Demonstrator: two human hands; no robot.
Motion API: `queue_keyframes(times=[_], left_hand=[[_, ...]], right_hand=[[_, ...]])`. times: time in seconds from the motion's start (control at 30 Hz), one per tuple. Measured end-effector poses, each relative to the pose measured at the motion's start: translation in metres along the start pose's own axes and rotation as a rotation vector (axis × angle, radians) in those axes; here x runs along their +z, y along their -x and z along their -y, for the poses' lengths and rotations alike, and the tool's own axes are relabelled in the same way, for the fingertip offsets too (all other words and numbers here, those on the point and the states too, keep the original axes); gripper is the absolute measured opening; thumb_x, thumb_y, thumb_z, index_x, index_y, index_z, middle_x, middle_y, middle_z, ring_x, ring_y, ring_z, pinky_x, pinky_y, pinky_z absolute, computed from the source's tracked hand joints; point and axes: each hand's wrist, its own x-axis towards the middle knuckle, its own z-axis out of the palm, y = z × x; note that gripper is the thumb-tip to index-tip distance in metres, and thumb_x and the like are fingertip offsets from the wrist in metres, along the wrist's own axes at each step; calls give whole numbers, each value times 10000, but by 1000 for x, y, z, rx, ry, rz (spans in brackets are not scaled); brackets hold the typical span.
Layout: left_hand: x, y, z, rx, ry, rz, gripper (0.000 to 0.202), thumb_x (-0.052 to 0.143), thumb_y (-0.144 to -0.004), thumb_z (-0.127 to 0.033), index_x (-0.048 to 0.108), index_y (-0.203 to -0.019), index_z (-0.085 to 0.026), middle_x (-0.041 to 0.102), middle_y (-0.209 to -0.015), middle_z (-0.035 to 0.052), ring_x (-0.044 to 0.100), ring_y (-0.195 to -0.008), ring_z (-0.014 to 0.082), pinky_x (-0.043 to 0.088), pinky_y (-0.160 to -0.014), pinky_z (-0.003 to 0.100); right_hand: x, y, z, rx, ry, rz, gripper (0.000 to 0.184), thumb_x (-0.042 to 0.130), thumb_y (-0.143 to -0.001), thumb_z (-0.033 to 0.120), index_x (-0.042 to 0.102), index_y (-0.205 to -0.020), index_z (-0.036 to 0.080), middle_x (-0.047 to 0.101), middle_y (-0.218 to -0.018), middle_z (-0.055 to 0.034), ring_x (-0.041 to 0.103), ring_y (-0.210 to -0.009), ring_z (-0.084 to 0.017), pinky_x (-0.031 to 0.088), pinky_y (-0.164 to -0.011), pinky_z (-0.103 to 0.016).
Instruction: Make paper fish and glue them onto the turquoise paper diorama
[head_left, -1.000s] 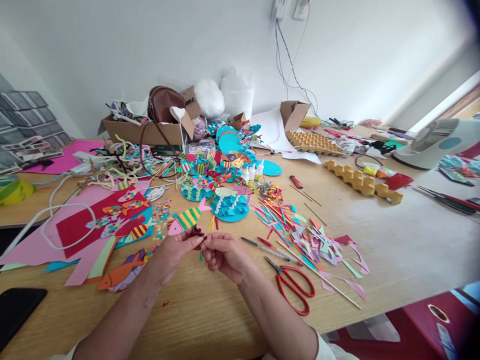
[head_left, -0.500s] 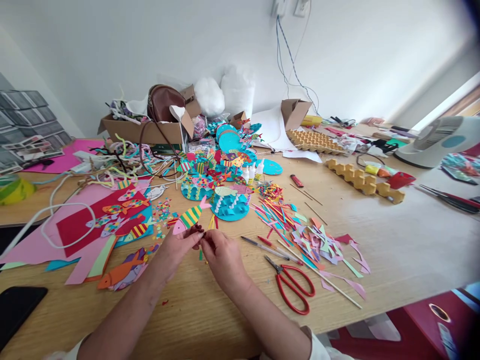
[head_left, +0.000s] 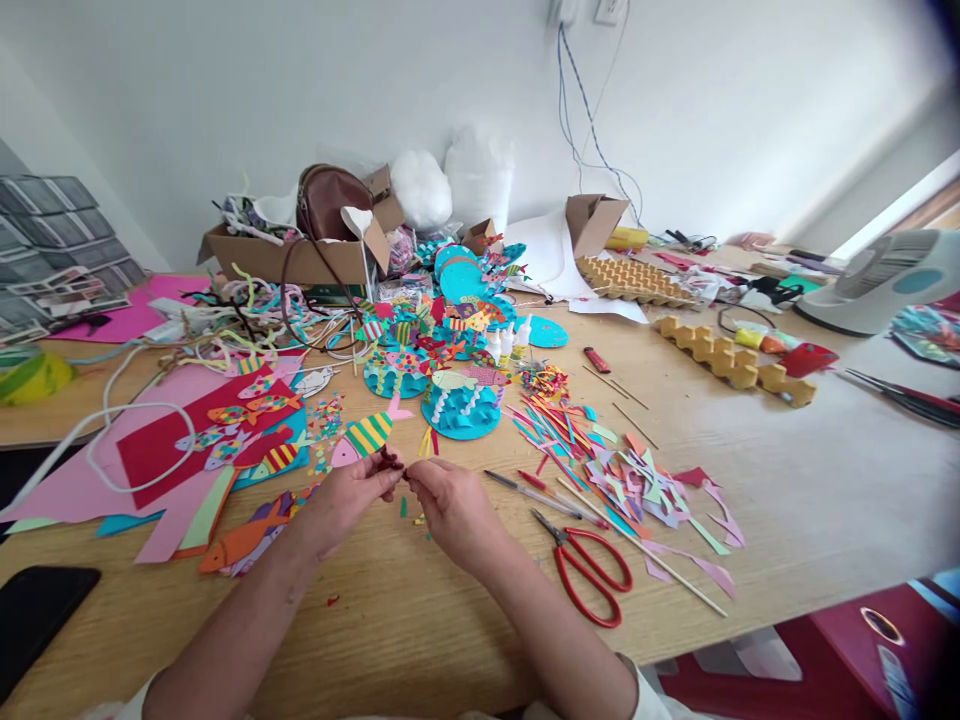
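Note:
My left hand [head_left: 346, 500] and my right hand [head_left: 448, 504] meet fingertip to fingertip just above the wooden table [head_left: 420, 610]. Both are closed in a pinch on a small dark red scrap of paper [head_left: 390, 463]. Just beyond my fingers lies a pink paper fish with yellow and green stripes [head_left: 366, 436]. Red-handled scissors [head_left: 589, 562] lie right of my right hand, and a pen [head_left: 529, 493] lies behind them.
Coloured paper offcuts [head_left: 630, 480] and wooden skewers [head_left: 637, 545] spread to the right. Turquoise discs with paper fish [head_left: 459, 408] sit behind. Pink and red sheets [head_left: 161, 450] lie left, a black phone [head_left: 37, 615] at the near left edge. Cardboard boxes [head_left: 300, 258], egg trays [head_left: 731, 362] and a fan [head_left: 870, 285] stand farther back.
Both hands have drifted slightly forward and up the table, still pinching the small red scrap between them. Nothing else on the table has moved.

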Motion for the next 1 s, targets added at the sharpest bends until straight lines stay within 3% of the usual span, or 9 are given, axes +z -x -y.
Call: queue_keyframes(times=[0.13,0.37,0.57,0.83,1.0], left_hand=[[-6,4,-4,4,-126,99,240,627,-614,-382,571,-721,-174,509,-656,-29,445,-610,112,385,-611,253],[-11,3,-7,-5,-208,293,229,583,-636,-382,517,-722,-180,487,-725,-24,433,-637,110,377,-649,258],[-9,-2,0,69,-208,371,188,556,-669,-355,473,-734,-199,481,-753,-26,436,-681,119,368,-617,234],[-4,4,-16,80,-240,343,200,550,-682,-393,502,-708,-200,459,-664,-44,440,-650,115,391,-652,235],[-12,-1,-14,17,-249,196,243,567,-649,-416,569,-749,-194,562,-747,-10,516,-759,152,415,-761,268]], right_hand=[[-16,-6,-12,-163,-179,164,231,413,-848,70,615,-788,165,590,-679,-9,525,-625,-97,360,-570,-179],[-7,-3,-28,88,-760,255,199,531,-825,316,649,-808,156,602,-646,-5,562,-565,-100,442,-550,-202],[-1,1,-30,210,-1027,195,250,633,-738,395,655,-690,151,612,-604,-4,555,-526,-92,456,-539,-209],[10,1,-19,292,-1319,54,195,698,-688,349,636,-682,164,636,-604,19,541,-519,-67,435,-541,-189],[13,-4,-9,364,-1383,3,239,699,-672,385,629,-670,156,643,-620,9,552,-506,-72,429,-509,-193]])
